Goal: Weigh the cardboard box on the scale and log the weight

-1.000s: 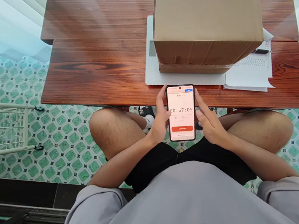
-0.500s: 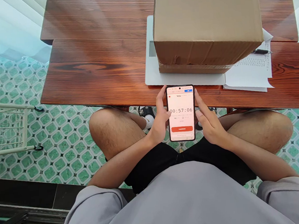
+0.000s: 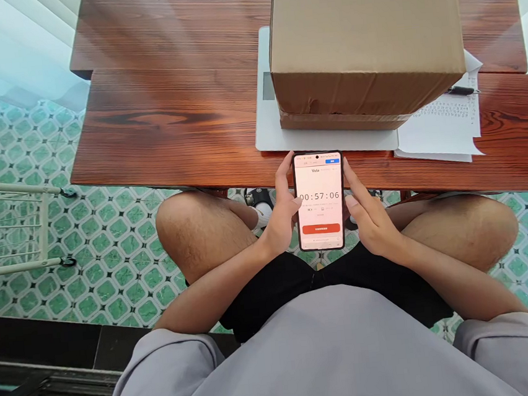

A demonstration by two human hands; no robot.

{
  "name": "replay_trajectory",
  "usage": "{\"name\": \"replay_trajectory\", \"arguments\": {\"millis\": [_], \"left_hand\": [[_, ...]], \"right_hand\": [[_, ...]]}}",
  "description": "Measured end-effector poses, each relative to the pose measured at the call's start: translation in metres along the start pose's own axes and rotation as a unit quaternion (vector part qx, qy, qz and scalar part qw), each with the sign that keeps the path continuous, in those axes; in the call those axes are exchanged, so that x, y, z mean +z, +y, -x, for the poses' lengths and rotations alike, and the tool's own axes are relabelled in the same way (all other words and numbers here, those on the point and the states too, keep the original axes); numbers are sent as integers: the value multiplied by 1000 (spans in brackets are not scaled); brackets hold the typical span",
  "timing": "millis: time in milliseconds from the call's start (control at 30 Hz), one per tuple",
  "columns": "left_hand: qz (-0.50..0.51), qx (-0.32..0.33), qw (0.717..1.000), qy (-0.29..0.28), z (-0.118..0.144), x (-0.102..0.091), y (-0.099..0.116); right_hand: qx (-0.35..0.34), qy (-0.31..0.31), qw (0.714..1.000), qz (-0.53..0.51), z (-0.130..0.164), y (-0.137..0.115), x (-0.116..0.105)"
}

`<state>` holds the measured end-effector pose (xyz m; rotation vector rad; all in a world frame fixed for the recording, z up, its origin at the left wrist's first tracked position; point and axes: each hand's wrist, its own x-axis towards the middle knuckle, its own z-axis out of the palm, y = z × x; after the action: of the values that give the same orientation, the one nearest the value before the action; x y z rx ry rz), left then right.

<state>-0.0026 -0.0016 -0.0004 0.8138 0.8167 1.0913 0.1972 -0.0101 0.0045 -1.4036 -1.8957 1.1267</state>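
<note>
At lower centre of the frame, the phone [image 3: 320, 200] is clamped between the left hand [image 3: 281, 216] and right hand [image 3: 369, 219], both grips closed on its edges, screen tilted up for reading. Its long axis runs vertically, top toward the worktop [image 3: 177, 119] and cardboard box [image 3: 363, 39].

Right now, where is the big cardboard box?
The cardboard box sits at the upper right of the head view, on a flat white scale on the wooden table, just beyond the phone, with papers at its right.
</note>
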Motion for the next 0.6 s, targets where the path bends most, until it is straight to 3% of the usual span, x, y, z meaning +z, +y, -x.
{"name": "replay_trajectory", "arguments": {"millis": [133, 233, 333, 400, 500, 600], "left_hand": [[-7, -6, 1000, -23, 3, -7, -3], [-14, -16, 998, -58, 8, -15, -8], [-16, -75, 993, -89, 19, -18, -15], [-20, -132, 986, -100, 26, -20, -23], [-26, -197, 976, -84, 34, -23, -43], [-7, -255, 967, -23, 30, -29, -74]], "right_hand": [[-46, 38, 998, 37, -1, -4, -9], [-112, 121, 979, 121, -3, -6, -24], [-149, 195, 948, 205, -2, -7, -39], [-161, 219, 943, 192, 0, -8, -46], [-180, 236, 945, 141, 5, -10, -51], [-197, 244, 941, 129, 9, -13, -53]]}}
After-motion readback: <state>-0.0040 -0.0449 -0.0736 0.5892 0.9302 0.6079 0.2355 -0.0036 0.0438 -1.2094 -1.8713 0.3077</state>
